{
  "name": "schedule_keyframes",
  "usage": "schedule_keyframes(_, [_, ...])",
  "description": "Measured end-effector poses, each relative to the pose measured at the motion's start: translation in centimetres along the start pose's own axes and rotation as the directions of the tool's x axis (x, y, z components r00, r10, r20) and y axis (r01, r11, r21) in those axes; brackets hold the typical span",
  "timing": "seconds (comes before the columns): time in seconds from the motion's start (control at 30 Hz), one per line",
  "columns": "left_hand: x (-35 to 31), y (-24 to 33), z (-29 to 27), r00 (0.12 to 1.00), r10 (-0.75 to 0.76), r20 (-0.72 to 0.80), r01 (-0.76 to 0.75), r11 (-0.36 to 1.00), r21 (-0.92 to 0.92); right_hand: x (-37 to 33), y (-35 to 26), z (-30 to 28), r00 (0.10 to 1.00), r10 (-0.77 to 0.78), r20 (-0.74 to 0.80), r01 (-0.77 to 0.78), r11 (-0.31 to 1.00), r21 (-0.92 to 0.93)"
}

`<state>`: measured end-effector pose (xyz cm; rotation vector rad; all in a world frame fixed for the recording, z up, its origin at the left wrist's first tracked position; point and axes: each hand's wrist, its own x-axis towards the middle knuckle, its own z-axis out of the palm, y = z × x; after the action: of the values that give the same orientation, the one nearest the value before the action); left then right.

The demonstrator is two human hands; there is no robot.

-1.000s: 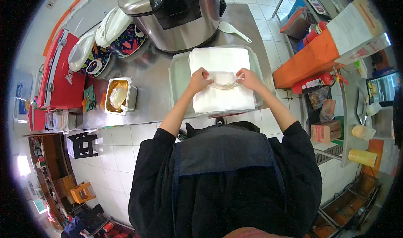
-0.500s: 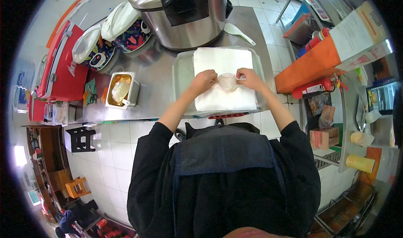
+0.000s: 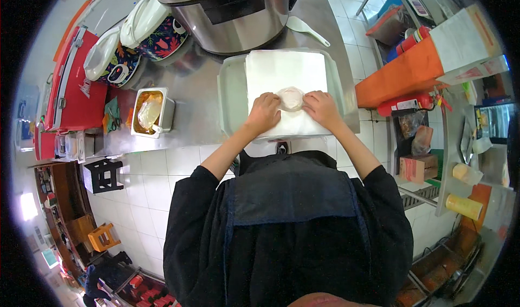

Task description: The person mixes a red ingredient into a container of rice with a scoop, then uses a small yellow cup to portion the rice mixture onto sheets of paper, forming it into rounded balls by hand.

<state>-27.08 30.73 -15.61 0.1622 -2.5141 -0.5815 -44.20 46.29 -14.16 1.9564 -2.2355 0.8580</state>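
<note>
1. L hand (image 3: 265, 111) & R hand (image 3: 322, 110): either side of pale disc (image 3: 291, 99); fingers bent in at its L and R edges, apparently touching. Firm grasp or light press: can't tell, both hands.
2. Pale disc location: on white sheets (image 3: 286, 68), betw. hands. Round, flattish, thin wrinkled skin, rim slightly translucent; material indet.
3. Step in hand (judged): shaping or tucking disc's edge. Next move appears to call for light, even fingertip pressure from both sides, to keep rim round & avoid tearing skin.
4. White sheets: rectangular, smooth, matte, paper-like; lie over tray (image 3: 233, 87), pale grey-green, rounded corners, prob. plastic.
5. Worktable (image 3: 195, 101): s/s, dull sheen, blurred reflections; supports tray.
6. Metal pan (image 3: 167, 115): L of tray, apart. Deep, rectangular, s/s; orange-brown contents, glossy pale film-like item on top.
7. Rice paddle (image 3: 303, 28): beyond tray, white, smooth, prob. plastic.
8. Rice cooker (image 3: 233, 37): far side, large, cylindrical, brushed steel, black front fitting.
9. Casserole pots (image 3: 163, 42) (x2): far L, dark floral-print sides, white lids.
</note>
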Motion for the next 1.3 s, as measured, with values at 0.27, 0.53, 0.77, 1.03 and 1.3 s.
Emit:
schedule_keyframes(0.27, [0.9,0.6,-0.4,0.851,-0.521,-0.073,0.461,0.806,-0.372,0.8,-0.9,1.7,0.825,0.56,0.068,-0.494,0.657,0.569])
schedule_keyframes(0.53, [2.8,1.4,0.4,0.752,-0.59,-0.295,0.495,0.8,-0.338,2.6,-5.5,2.6,0.692,0.711,-0.122,-0.544,0.625,0.559])
schedule_keyframes(0.77, [2.2,3.6,0.6,0.941,-0.314,-0.124,0.296,0.945,-0.142,1.4,-3.6,3.3,0.782,0.611,-0.122,-0.475,0.711,0.518])
schedule_keyframes(1.03, [4.7,0.2,0.4,0.935,-0.316,0.162,0.308,0.948,0.075,4.1,-2.5,1.3,0.878,0.469,0.097,-0.46,0.769,0.443])
schedule_keyframes(1.3, [5.3,-1.4,0.0,0.855,-0.516,-0.056,0.517,0.856,-0.013,5.2,-2.8,4.7,0.919,0.326,-0.219,-0.228,0.897,0.379])
